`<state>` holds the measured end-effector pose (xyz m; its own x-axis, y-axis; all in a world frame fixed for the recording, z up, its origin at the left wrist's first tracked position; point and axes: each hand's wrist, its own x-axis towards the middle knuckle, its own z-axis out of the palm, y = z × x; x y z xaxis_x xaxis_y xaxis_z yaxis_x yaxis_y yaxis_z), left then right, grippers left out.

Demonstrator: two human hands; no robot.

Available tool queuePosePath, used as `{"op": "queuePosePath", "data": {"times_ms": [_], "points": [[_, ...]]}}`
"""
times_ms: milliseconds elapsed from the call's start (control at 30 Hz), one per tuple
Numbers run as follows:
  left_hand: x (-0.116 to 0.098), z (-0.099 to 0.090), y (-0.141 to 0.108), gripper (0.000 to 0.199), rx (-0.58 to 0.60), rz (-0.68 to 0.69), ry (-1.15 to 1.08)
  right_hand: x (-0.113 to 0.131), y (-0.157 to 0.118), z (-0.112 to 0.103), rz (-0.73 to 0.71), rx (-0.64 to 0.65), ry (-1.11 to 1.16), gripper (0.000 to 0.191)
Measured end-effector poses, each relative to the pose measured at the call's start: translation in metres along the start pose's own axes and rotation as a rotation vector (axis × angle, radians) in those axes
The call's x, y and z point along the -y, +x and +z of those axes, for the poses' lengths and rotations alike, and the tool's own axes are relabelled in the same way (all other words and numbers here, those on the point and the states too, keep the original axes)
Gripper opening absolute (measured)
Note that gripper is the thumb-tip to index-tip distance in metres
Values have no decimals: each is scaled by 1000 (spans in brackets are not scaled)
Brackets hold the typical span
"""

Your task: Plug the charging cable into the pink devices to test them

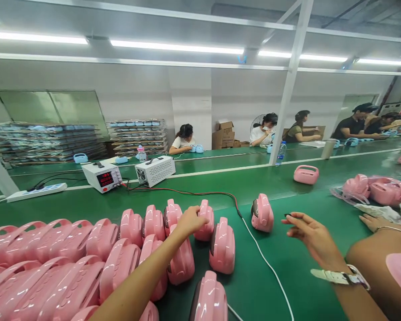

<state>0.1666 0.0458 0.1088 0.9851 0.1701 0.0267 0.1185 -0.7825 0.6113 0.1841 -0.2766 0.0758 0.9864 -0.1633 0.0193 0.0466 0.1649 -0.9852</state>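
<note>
from where i am standing, the green workbench (274,285) is spanning the frame from edge to edge. the rows of pink cases (63,240) are filling the lower left of the frame, handles facing up. at the upper left, the wrapped stacks (53,142) are standing on the far side, and they are showing pale blue shapes between their layers.

at the right edge, a co-worker's arm (370,249) is resting on the bench; its wrist is wearing a bangle. left of the centre, the power supply (102,177) is displaying red digits, and the white vented box (155,170) is sitting just to its right.

near the centre, the pink case under the left hand (205,231) is standing upright at the right end of the back row. right of the centre, the lone pink case (262,213) is standing apart from the rows.

the right hand (309,236) is hovering just right of the lone pink case; its fingers are pinching narrowly, and a watch is circling its wrist. the left hand (189,220) is reaching across the rows and touching the top of its case; i cannot tell whether the fingers are closing around the handle.

between the lone pink case and the rows, the white cable (265,262) is running down to the lower edge. at the right fingertips, the small dark piece (288,215) is protruding.
</note>
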Motion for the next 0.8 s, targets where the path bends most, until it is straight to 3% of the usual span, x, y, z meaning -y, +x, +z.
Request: {"op": "queuePosePath", "data": {"times_ms": [133,300,433,633,800], "points": [[0,0,0,22,4,0,-7,15,-45,42,143,331,111,55],[1,-1,-1,18,0,11,-2,-4,-68,75,153,649,150,47],[1,-1,-2,20,-14,2,-3,-17,-78,88,137,862,156,49],[-1,-2,-4,24,-22,-13,3,-18,-84,69,185,972,212,49],[-2,-2,-4,17,-23,-10,18,-22,-92,37,263,907,260,58]]}}
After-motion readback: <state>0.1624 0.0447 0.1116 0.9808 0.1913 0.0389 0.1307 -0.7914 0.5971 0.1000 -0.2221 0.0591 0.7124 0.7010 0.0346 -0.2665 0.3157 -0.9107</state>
